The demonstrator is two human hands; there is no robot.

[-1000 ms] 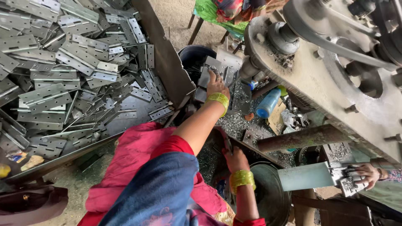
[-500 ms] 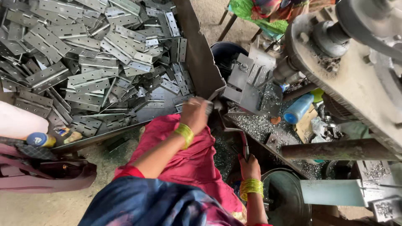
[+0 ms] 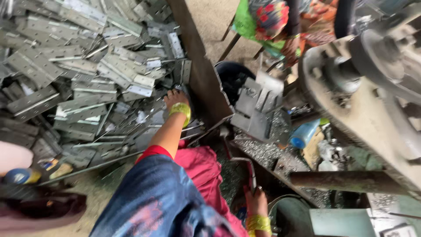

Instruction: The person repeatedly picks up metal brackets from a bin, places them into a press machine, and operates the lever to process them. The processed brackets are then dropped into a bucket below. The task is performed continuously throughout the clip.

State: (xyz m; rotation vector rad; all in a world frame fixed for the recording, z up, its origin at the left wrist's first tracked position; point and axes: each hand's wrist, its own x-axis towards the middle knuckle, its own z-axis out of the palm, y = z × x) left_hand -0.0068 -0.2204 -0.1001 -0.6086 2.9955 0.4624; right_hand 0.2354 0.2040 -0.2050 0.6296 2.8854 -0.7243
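Head view, landmark: the tray wall (image 3: 199, 66), a brown board running down the frame.

- Left hand (image 3: 176, 100) lies just left of the wall, in the hinge pile (image 3: 87, 66). Fingertips are sunk among the plates, so I cannot tell whether they are open or have closed on one.
- Right hand (image 3: 256, 204) is well below and right of the wall, with fingers wrapped round the lower end of a dark bar (image 3: 251, 173).
- Stack of grey plates (image 3: 256, 105) sits just right of the wall, with a blue bottle (image 3: 303, 134) beyond it.

Step, as I judge it: reaching for a hinge. The next move calls for pinching one plate free of its neighbours.

Hinges are long flat strips lying flat and pointing every way. Those nearest the left hand have their long axis running from upper left down toward the wall.
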